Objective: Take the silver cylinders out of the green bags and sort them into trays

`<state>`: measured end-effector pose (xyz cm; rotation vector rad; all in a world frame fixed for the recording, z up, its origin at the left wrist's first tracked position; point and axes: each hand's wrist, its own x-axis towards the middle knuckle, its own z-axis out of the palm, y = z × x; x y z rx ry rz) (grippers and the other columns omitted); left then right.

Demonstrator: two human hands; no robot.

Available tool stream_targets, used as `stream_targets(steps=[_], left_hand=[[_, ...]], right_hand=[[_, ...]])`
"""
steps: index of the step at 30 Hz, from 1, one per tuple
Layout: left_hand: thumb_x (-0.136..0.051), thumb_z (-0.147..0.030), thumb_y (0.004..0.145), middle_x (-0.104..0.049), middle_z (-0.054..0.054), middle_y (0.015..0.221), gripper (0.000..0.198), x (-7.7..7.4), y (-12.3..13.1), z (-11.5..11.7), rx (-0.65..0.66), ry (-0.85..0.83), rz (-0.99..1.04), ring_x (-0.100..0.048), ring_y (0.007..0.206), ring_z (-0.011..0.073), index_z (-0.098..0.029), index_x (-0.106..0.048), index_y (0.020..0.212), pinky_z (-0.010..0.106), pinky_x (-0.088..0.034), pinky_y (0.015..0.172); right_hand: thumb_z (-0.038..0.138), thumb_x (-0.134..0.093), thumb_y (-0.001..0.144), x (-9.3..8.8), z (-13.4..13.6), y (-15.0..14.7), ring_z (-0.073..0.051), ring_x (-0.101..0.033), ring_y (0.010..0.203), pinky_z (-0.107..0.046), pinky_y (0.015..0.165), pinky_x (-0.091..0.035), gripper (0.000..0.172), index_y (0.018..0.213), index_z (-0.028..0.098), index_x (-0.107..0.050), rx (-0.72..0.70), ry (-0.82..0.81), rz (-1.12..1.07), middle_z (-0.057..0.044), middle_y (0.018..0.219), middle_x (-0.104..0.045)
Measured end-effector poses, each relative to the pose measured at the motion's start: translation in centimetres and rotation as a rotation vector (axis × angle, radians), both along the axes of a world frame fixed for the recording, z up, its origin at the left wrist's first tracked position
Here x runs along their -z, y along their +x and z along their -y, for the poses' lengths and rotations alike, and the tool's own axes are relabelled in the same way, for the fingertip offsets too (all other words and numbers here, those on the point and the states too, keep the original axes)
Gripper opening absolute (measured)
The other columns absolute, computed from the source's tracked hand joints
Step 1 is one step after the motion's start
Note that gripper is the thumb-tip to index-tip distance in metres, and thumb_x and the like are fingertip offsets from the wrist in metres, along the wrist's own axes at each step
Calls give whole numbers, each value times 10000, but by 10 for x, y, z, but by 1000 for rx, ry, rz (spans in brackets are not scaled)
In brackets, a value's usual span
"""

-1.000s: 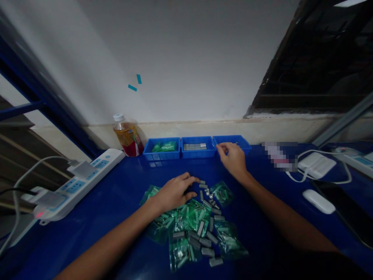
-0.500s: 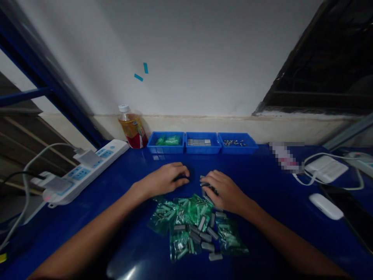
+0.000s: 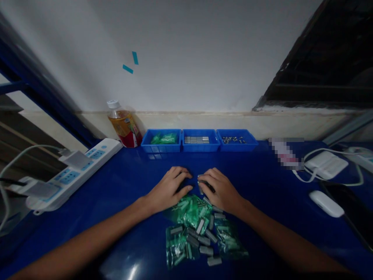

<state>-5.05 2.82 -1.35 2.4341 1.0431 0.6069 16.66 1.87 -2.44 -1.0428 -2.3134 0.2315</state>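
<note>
My left hand [image 3: 171, 188] is open just above the blue tabletop, thumb and fingers apart with nothing between them. Facing it, my right hand [image 3: 220, 189] has its fingers curled and its thumb bent around a small silver metal block [image 3: 200, 186], partly hidden by the fingertips. Below the hands lie green-tinted plastic bags [image 3: 189, 212] of small metal parts. Another such bag [image 3: 230, 237] lies to the right, and one more [image 3: 176, 249] sits nearer me. Several loose grey metal blocks [image 3: 204, 240] are scattered among the bags.
Along the wall stand three blue bins: one with green bags [image 3: 161, 147], one with rowed metal blocks [image 3: 201, 147], one with small metal parts [image 3: 237, 147]. A drink bottle [image 3: 124, 126] and power strip [image 3: 77, 171] are left; a white case [image 3: 326, 203] and dark phone [image 3: 352, 210] right.
My left hand has come nearer me, over the edge of the green bags. My right hand has shifted slightly, still at the metal block. The camera view has turned a little.
</note>
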Motion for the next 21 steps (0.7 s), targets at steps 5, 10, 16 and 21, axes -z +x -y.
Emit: stream_targets(steps=[5, 10, 16, 21], left_hand=[[-474, -231, 892, -590, 68, 955, 148, 9, 29, -40, -85, -110, 334, -568, 907, 181, -166, -579, 974, 324, -464, 831], [-469, -244, 881, -589, 52, 919, 145, 19, 33, -48, -193, -298, 652, -596, 868, 165, -162, -536, 981, 308, -478, 815], [-506, -225, 835, -577, 41, 919, 147, 14, 30, -43, -242, -380, 754, -583, 895, 164, -162, -520, 967, 306, -461, 848], [-495, -276, 866, -568, 35, 906, 155, 13, 28, -42, -345, -283, 693, -553, 823, 157, -169, -546, 965, 272, -446, 748]], right_hand=[[251, -535, 882, -4, 4, 0, -199, -532, 808, -357, 728, -419, 109, 941, 182, -595, 7, 45, -64, -59, 847, -614], [315, -547, 870, -10, -8, -7, -226, -529, 845, -363, 737, -392, 194, 997, 174, -588, 157, 22, 28, -76, 875, -620], [279, -666, 768, -13, -31, -26, -263, -537, 889, -373, 735, -399, 359, 1079, 152, -540, 180, -140, 184, -98, 927, -626], [77, -573, 760, -6, -38, -31, -153, -542, 668, -277, 638, -436, 321, 1065, 164, -523, 228, -299, -265, 8, 735, -565]])
